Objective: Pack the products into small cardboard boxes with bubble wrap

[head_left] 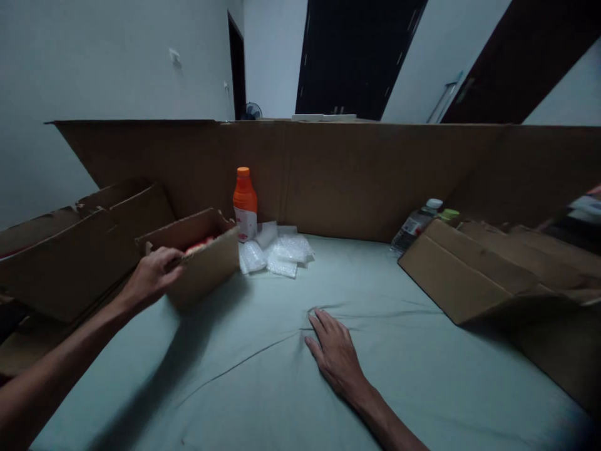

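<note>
My left hand (162, 266) is closed on the near rim of a small open cardboard box (204, 274) at the left. Something red (200, 244) shows inside that box, mostly hidden by its wall. Flat on the pale green cloth (375, 282), my right hand (335, 351) rests with its fingers stretched out and nothing in it. Just behind and right of the box stands an upright orange bottle (245, 203) with a white label. Several pieces of clear bubble wrap (282, 250) lie in a loose pile beside the bottle.
A tall cardboard wall (338, 181) runs along the back. Larger cardboard boxes stand at the left (61, 263) and right (469, 275). Behind the right one leans a clear plastic bottle (416, 225) with a white cap, near a green cap (449, 214).
</note>
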Action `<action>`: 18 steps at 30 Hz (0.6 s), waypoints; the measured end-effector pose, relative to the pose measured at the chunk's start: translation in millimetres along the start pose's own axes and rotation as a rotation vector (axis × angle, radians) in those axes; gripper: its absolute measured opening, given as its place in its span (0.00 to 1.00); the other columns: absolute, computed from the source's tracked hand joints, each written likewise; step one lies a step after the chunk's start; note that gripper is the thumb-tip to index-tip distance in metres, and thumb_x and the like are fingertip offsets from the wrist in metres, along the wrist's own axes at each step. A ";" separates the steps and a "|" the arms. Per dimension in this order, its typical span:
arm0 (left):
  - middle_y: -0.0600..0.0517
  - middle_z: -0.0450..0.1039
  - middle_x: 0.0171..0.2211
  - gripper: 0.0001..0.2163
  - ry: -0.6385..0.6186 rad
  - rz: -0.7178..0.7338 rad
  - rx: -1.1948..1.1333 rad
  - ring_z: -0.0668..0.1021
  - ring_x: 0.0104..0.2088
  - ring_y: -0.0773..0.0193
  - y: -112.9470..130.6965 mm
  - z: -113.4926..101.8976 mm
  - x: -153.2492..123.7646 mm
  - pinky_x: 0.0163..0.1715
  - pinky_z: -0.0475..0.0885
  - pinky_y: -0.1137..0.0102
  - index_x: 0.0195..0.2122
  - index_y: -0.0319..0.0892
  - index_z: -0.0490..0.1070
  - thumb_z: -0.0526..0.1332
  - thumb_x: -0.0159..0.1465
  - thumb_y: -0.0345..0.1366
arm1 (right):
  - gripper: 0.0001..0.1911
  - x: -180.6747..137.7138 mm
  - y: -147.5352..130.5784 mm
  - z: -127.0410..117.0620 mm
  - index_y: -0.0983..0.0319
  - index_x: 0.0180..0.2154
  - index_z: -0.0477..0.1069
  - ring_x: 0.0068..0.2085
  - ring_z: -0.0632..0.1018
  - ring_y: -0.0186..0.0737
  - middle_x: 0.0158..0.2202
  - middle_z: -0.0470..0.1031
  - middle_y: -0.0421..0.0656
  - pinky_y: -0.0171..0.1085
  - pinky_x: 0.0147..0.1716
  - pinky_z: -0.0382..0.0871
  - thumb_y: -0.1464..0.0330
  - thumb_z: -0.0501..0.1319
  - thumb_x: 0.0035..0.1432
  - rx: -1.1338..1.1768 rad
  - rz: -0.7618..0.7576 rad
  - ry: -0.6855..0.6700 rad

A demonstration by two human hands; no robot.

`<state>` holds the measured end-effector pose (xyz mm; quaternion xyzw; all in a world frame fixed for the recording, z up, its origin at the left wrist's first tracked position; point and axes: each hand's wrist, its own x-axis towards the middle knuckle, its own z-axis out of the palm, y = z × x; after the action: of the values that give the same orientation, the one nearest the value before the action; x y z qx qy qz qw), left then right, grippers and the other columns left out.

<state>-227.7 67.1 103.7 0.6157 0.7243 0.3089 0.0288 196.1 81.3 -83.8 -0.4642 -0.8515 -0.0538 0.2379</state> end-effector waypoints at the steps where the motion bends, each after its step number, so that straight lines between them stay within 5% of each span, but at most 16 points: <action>1: 0.47 0.79 0.35 0.13 0.003 0.079 -0.049 0.79 0.38 0.53 4.7 -2.9 -22.4 0.41 0.73 0.63 0.31 0.46 0.75 0.59 0.52 0.48 | 0.21 0.6 -1.0 -1.8 0.60 0.58 0.69 0.61 0.71 0.54 0.61 0.72 0.52 0.53 0.58 0.66 0.63 0.56 0.66 0.025 0.006 -0.004; 4: 0.48 0.81 0.35 0.09 0.031 0.282 -0.135 0.80 0.43 0.48 18.4 -12.7 -87.3 0.48 0.74 0.56 0.28 0.52 0.78 0.62 0.55 0.48 | 0.22 1.8 -1.7 -8.8 0.60 0.59 0.69 0.61 0.71 0.54 0.61 0.71 0.53 0.53 0.58 0.66 0.63 0.58 0.65 0.123 0.018 -0.022; 7: 0.53 0.79 0.49 0.14 0.154 0.359 -0.171 0.76 0.55 0.45 23.8 -18.5 -143.0 0.62 0.65 0.47 0.43 0.59 0.78 0.68 0.54 0.42 | 0.24 1.4 -2.0 -17.2 0.60 0.60 0.67 0.60 0.72 0.55 0.61 0.71 0.53 0.55 0.57 0.67 0.64 0.59 0.63 0.243 0.053 -0.014; 10: 0.59 0.63 0.66 0.34 0.249 0.075 -0.298 0.67 0.64 0.43 10.3 -7.1 -183.9 0.65 0.60 0.44 0.62 0.68 0.62 0.67 0.54 0.45 | 0.26 -0.3 -10.6 -24.0 0.61 0.61 0.66 0.61 0.72 0.56 0.62 0.70 0.54 0.57 0.58 0.67 0.64 0.59 0.61 0.387 0.068 -0.002; 12: 0.57 0.61 0.67 0.37 0.211 -0.148 -0.387 0.67 0.64 0.42 -6.5 12.5 -199.0 0.65 0.61 0.43 0.66 0.68 0.55 0.66 0.55 0.49 | 0.29 -0.4 -23.9 -26.6 0.62 0.63 0.64 0.62 0.71 0.55 0.63 0.69 0.54 0.56 0.60 0.66 0.66 0.59 0.60 0.508 0.023 -0.045; 16: 0.40 0.71 0.59 0.38 0.000 -0.332 -0.446 0.72 0.60 0.37 -31.5 58.8 -193.7 0.60 0.67 0.44 0.60 0.46 0.65 0.69 0.48 0.53 | 0.36 6.5 -60.3 -28.3 0.63 0.66 0.58 0.64 0.69 0.52 0.65 0.67 0.53 0.52 0.63 0.65 0.70 0.59 0.56 0.767 -0.095 -0.147; 18: 0.39 0.76 0.50 0.35 -0.010 -0.368 -0.452 0.77 0.53 0.38 -34.7 73.3 -179.9 0.54 0.73 0.47 0.52 0.41 0.69 0.69 0.45 0.54 | 0.38 11.9 -74.2 -29.0 0.62 0.67 0.55 0.65 0.68 0.50 0.65 0.66 0.51 0.50 0.63 0.65 0.72 0.57 0.54 0.860 -0.098 -0.176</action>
<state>-183.9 -68.2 -33.2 0.4536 0.7363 0.4491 0.2245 140.4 39.6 -43.2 -0.2849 -0.8344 0.3338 0.3333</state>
